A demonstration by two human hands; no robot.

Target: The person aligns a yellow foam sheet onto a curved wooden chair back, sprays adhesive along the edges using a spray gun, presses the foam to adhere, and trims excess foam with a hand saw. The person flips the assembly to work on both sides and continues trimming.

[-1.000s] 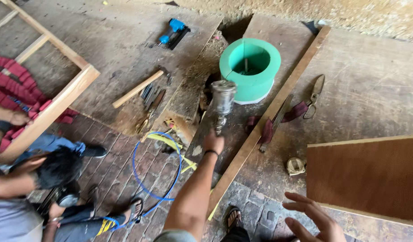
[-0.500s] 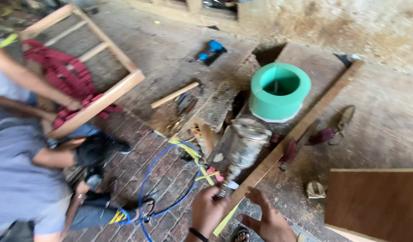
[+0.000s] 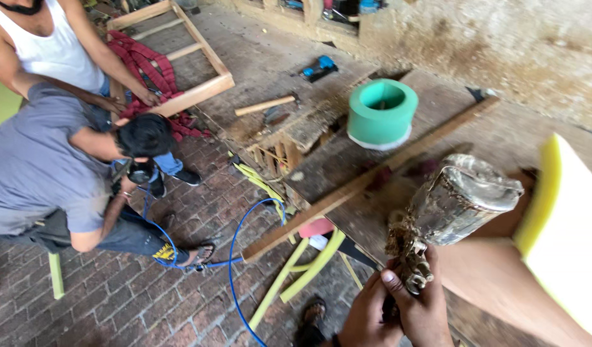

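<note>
At the bottom of the frame, right of the middle, both hands of the person are together on a spray gun (image 3: 450,212). The left hand (image 3: 366,318) and the right hand (image 3: 424,308) are closed around its dirty metal lower part, fingers touching each other. The cup of the spray gun, covered with dried drips, is tilted up toward the right side of the frame.

At the right edge there is a yellow foam block (image 3: 563,238), just beside the cup. Behind the gun a long wooden plank (image 3: 366,183) goes diagonally over the worn table (image 3: 437,96). A green round container (image 3: 381,112) stands on the table in the upper middle, near the plank. Further up left lie a hammer (image 3: 267,105) and a blue power tool (image 3: 319,67).

A blue hose (image 3: 235,257) curves over the brick floor (image 3: 116,302) in the lower middle. In the left part two other people are bent beside a wooden frame (image 3: 193,96) with a red cloth (image 3: 145,64) on it.
</note>
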